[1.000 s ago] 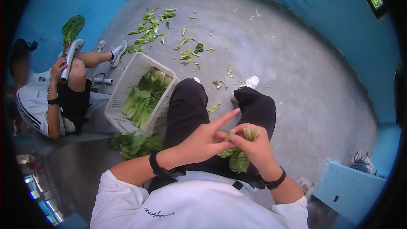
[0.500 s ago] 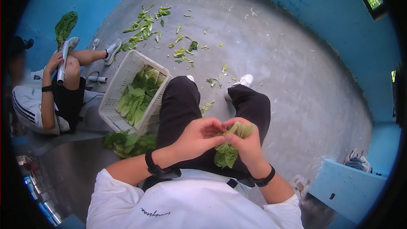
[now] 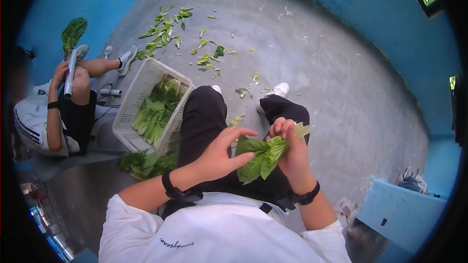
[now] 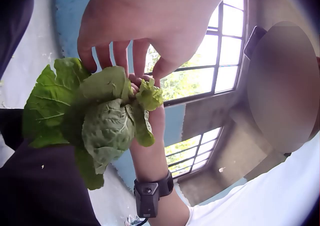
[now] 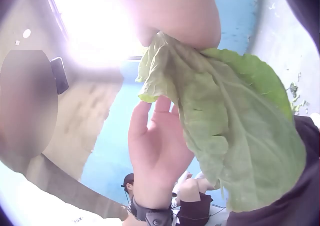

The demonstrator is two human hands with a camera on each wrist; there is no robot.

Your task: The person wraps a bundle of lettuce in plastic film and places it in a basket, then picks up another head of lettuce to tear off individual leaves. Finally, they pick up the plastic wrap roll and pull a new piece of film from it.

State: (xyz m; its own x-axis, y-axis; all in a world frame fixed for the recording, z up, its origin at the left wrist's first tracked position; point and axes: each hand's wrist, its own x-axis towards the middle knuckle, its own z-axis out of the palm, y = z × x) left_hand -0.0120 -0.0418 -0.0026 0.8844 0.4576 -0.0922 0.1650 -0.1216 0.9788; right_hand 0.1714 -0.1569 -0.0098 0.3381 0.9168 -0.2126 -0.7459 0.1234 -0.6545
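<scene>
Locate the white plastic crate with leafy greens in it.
The white plastic crate is in the head view, on the wearer's left, between their dark-trousered left leg and the seated person in the striped white shirt.

Reads roughly "…bysean", first letters unclear, on white shirt (image 3: 219,226) below and right of crate (image 3: 127,119); small marks on striped shirt (image 3: 41,117) left of crate, too small to read.
</scene>
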